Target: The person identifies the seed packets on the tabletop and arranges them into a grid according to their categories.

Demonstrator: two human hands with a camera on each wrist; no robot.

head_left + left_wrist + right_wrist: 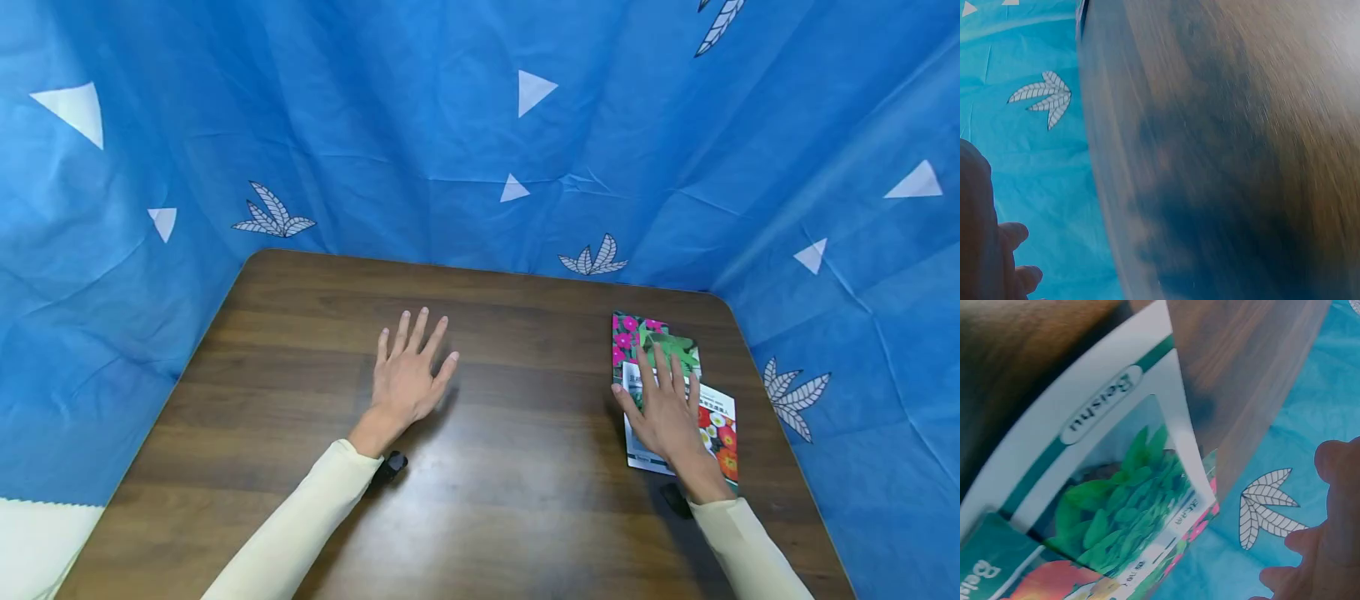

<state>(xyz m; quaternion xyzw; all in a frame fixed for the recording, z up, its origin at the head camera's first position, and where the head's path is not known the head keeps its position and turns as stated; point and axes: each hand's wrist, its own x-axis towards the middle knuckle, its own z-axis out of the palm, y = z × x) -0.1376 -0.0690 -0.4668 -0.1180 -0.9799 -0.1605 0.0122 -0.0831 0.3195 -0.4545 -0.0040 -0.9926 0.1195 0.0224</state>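
Observation:
My left hand (405, 383) hovers over the middle of the wooden table, palm down with fingers spread. Several seed packets lie overlapping at the table's right side, and my right hand (667, 417) is over them, its fingers straight and apart. One packet has pink flowers (622, 342), and another has green leaves (686, 354). Nearer to me lie a white-bordered leafy packet (1110, 500) marked "Beishu" and a packet with red and orange flowers (723, 437). The right hand hides parts of the pile. Neither hand grips anything.
Blue cloth (450, 125) with white triangles and leaf prints hangs behind the table (510, 433) and along both sides. A dark wrist camera (392, 465) sits under the left wrist, and another (677, 500) under the right.

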